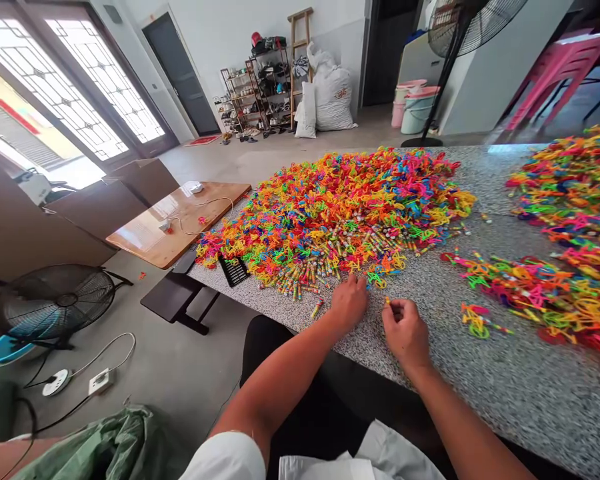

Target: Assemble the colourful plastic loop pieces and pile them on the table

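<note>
We see the left hand (349, 303) curled at the near edge of the colourful pile (340, 207) on the speckled table (505, 393), its grasp impossible to tell, while the right hand (405, 331) just beside it pinches a small yellow piece (387, 301).

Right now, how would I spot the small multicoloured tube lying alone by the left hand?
Find the big heap of neon plastic pieces on the speckled grey stone tabletop. At its near edge rests the left hand; just left of it lies the small multicoloured tube. Unlike the other tubes, it lies alone, clear of the heap.
</note>
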Demonstrator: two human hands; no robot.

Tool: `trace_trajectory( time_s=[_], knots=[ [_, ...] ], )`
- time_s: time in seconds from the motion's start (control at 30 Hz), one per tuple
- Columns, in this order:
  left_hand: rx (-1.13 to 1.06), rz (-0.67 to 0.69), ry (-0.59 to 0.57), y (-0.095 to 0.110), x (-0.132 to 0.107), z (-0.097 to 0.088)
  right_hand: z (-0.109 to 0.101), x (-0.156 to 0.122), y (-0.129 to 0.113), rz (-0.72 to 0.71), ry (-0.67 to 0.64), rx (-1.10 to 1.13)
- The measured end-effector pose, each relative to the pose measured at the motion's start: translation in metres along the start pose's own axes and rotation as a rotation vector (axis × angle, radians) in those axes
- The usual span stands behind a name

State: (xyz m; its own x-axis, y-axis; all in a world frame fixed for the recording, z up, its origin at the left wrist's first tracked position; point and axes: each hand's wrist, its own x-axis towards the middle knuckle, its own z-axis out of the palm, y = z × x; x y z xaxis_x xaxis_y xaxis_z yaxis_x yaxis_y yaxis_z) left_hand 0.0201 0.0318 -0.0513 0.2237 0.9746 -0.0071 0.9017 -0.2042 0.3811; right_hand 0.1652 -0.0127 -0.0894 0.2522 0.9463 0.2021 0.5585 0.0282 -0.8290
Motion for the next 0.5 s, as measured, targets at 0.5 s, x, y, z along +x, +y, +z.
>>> trace_trajectory(
  time_s=[0.5],
  knots=[
    [0.408, -0.259, 0.083, -0.112, -0.008, -0.061, 0.006, -0.001, -0.001, -0.024, -0.022, -0.004]
  ],
)
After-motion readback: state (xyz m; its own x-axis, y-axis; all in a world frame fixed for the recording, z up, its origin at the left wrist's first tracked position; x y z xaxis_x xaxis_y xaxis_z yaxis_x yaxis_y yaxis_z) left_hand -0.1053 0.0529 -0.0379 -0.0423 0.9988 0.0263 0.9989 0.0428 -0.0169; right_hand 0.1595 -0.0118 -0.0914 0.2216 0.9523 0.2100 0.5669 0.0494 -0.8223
